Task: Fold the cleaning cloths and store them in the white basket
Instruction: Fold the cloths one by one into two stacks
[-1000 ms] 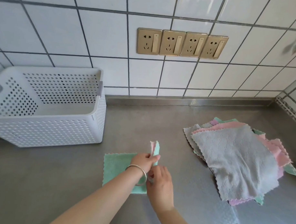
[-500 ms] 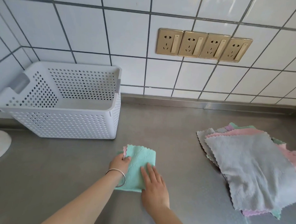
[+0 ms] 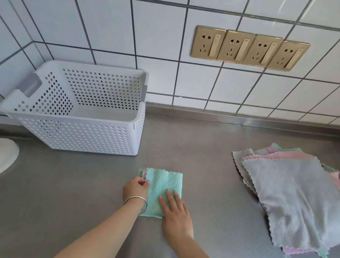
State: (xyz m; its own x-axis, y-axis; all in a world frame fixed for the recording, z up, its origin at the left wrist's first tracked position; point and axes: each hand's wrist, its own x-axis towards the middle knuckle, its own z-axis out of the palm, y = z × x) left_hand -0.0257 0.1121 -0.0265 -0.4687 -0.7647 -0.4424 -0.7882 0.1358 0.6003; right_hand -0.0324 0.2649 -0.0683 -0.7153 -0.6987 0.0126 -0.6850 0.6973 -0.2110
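A green cloth (image 3: 164, 183), folded in half with a pink edge showing at its upper left, lies on the steel counter in front of me. My left hand (image 3: 135, 188), a bangle on its wrist, pinches the cloth's left edge. My right hand (image 3: 175, 207) presses flat on the lower right part of the cloth with straight fingers. The white perforated basket (image 3: 84, 133) stands at the back left and looks empty. A stack of unfolded cloths (image 3: 290, 196), grey on top with pink and green below, lies to the right.
A white round object (image 3: 1, 157) sits at the left edge of the steel counter (image 3: 203, 149). A row of gold wall sockets (image 3: 249, 47) is set in the tiled wall behind.
One second ago the hands held up the cloth's right side; it has since been folded over to the left and laid flat. My right hand moved onto it and presses down.
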